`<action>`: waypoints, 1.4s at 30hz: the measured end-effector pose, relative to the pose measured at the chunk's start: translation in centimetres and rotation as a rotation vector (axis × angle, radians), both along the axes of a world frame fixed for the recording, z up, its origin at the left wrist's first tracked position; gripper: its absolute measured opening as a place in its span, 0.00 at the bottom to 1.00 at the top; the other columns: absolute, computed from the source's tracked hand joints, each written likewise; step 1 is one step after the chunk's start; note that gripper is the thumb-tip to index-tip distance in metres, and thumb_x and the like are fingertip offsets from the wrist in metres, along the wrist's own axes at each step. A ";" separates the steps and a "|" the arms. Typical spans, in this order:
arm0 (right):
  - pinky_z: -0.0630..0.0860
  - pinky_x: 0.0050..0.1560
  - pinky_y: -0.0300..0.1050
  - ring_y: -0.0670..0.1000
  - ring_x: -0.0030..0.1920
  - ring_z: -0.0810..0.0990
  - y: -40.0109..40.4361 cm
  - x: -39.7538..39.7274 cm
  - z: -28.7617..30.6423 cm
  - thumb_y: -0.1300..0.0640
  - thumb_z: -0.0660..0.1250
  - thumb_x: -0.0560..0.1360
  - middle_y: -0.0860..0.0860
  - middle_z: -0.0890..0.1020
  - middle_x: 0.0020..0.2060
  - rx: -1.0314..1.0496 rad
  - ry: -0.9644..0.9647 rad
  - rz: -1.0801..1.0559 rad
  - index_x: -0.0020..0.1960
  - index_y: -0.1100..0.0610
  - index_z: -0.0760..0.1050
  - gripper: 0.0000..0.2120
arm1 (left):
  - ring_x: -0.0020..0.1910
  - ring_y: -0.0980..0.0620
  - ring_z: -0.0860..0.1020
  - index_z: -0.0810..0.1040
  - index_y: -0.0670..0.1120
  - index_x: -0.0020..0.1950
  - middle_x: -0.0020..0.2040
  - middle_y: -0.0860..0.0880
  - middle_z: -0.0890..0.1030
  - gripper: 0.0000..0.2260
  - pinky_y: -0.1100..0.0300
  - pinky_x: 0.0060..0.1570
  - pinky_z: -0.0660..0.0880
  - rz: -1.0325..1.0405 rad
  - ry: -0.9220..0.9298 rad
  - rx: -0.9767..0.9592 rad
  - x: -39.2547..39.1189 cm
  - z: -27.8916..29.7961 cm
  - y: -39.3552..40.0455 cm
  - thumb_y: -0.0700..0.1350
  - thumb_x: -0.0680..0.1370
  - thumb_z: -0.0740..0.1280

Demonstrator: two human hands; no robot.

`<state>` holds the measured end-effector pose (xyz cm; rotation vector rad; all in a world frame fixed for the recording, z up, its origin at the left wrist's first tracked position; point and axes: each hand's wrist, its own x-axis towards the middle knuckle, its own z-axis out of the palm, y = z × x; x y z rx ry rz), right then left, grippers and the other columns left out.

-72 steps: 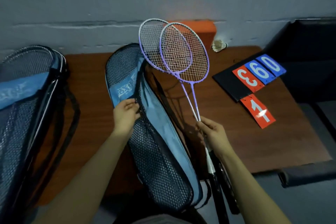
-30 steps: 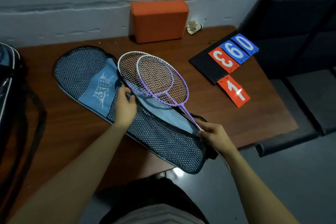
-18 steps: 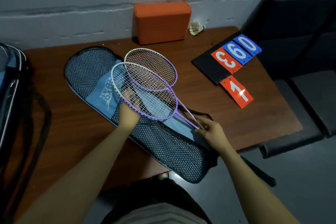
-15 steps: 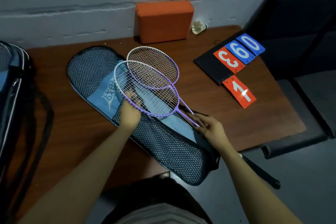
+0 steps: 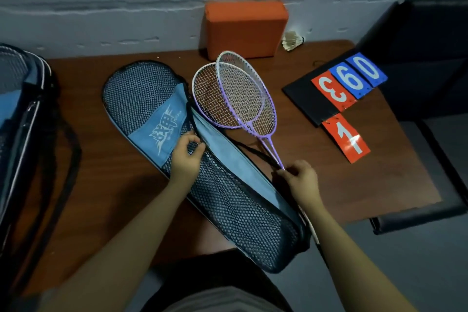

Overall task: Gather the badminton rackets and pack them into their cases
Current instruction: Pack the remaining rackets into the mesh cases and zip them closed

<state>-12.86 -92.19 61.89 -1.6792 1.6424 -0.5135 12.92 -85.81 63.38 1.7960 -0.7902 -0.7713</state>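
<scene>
From the head camera, the racket handles are hidden under the right forearm, and a second case (image 5: 17,134) at the far left is cut off by the frame edge. The right hand (image 5: 301,181) has its fingers curled round the thin shafts of the two purple rackets (image 5: 235,94), whose overlapping heads sit up and to the left of that grip, outside the blue mesh case (image 5: 215,185). The left hand (image 5: 186,157) pinches the case's open edge, thumb and fingers bent round the dark trim. Beyond the racket heads stand an orange block (image 5: 244,28) and a shuttlecock (image 5: 292,41); number cards (image 5: 350,83) lie to the right on the wooden table (image 5: 329,172).
</scene>
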 end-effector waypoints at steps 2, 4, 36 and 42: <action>0.70 0.40 0.48 0.54 0.40 0.76 -0.5 0.8 0.7 0.61 0.71 0.71 0.52 0.79 0.36 0.002 -0.069 -0.013 0.37 0.52 0.76 0.07 | 0.64 0.53 0.68 0.72 0.44 0.46 0.60 0.52 0.70 0.04 0.53 0.65 0.65 -0.002 -0.013 -0.017 0.1 0.0 0.1 0.37 0.76 0.65; 0.72 0.42 0.47 0.52 0.41 0.78 -1.1 1.3 1.3 0.60 0.70 0.72 0.50 0.81 0.38 -0.041 -0.092 0.010 0.44 0.53 0.80 0.03 | 0.63 0.53 0.69 0.72 0.45 0.46 0.59 0.52 0.71 0.04 0.50 0.65 0.66 -0.001 -0.025 -0.037 0.2 0.1 0.1 0.37 0.76 0.66; 0.72 0.46 0.53 0.61 0.50 0.75 -7.2 9.2 -2.2 0.59 0.68 0.71 0.57 0.77 0.48 -0.128 0.357 0.195 0.49 0.59 0.78 0.07 | 0.54 0.50 0.74 0.72 0.42 0.42 0.45 0.55 0.75 0.04 0.60 0.53 0.68 0.035 0.036 0.112 3.2 1.0 -2.2 0.36 0.74 0.67; 0.67 0.37 0.46 0.57 0.41 0.74 -7.1 9.1 -2.4 0.60 0.67 0.74 0.55 0.75 0.45 -0.079 0.208 0.007 0.40 0.63 0.74 0.07 | 0.51 0.52 0.74 0.71 0.46 0.40 0.54 0.51 0.75 0.06 0.64 0.48 0.68 0.037 0.053 0.139 3.6 1.1 -2.3 0.37 0.75 0.66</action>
